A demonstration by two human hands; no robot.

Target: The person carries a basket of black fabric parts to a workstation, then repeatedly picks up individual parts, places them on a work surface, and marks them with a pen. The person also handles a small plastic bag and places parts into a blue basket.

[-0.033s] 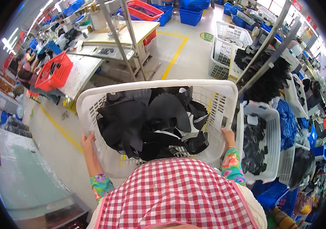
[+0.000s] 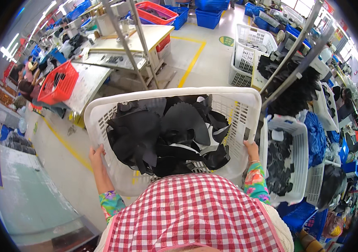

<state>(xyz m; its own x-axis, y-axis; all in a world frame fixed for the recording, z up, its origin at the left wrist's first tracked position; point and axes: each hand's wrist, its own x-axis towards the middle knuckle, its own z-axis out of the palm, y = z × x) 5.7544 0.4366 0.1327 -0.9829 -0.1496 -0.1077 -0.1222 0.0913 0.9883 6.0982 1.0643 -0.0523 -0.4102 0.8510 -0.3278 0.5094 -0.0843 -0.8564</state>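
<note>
Comparing this with the frame right before it, almost nothing had changed, honestly. Closest in was the red-and-white checked apron, up against the near edge of the white basket in the view; couldn't tell if they touched. Grip was the same both sides: left hand closed on the left wall, right hand closed on the right edge, some fingers hidden. So the basket sat between the 2 hands, in front of the body, with a loose heap of black cut pieces in it. No idea what, if anything, propped it from below.

Just to the right stood a white bin of dark scraps, then a blue plastic bag.

Further out was the only shift I caught: the desk on the left and its red basket had slid a touch leftward. My read: the camera turned slightly while the hold stayed steady, so the load looked undisturbed. Way back, the blue tub looked unchanged.
</note>
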